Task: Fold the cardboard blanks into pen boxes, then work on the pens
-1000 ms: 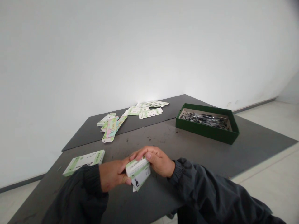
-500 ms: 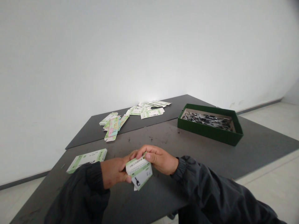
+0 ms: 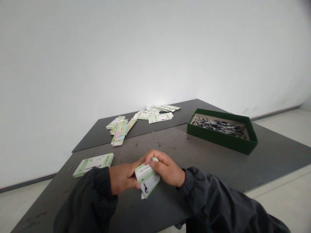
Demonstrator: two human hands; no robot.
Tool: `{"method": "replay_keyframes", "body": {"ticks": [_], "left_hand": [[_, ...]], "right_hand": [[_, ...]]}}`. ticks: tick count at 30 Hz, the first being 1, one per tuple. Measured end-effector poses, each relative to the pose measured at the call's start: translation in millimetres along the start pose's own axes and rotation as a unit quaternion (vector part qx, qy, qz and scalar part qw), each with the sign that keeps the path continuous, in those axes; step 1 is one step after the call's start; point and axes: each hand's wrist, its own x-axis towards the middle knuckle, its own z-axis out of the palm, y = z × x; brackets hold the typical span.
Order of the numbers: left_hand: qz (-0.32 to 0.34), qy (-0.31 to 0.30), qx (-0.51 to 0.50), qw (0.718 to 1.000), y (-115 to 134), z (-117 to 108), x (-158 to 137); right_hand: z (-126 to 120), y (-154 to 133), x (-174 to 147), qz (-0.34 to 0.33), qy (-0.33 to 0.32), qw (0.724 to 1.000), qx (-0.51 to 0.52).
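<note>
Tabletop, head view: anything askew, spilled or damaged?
Dark scuffs mark the tabletop. A thin sliver, too small to identify, lies alone beside the carton near the left sleeve. Colourful flattened cartons overlap askew. No spill shows.

White with pale green bands and black print on the small carton [image 3: 148, 178]. Pink, green and light blue across the piled cartons [image 3: 120, 130]. Dark green outside, beige inside on the pen box [image 3: 222, 139].

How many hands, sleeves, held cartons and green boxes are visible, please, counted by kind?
Hands: 2, left hand and right hand
Sleeves: 2, left sleeve and right sleeve
Held carton: 1, as far as shows
Green box: 1
Total: 6. The pens overlap too much to count.
</note>
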Motion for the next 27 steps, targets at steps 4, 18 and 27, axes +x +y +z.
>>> {"method": "replay_keyframes", "body": {"ticks": [4, 18, 27], "left_hand": [[-0.005, 0.002, 0.011, 1.000, 1, 1, 0], [-0.018, -0.020, 0.062, 0.998, -20, 14, -7], [0.017, -0.005, 0.055, 0.998, -39, 26, -16]], "right_hand": [[-1, 1, -4, -0.020, -0.002, 1.000, -0.019], [-19, 15, -5, -0.013, -0.092, 0.974, -0.209], [-9, 18, -3, -0.020, -0.098, 0.972, -0.212]]}}
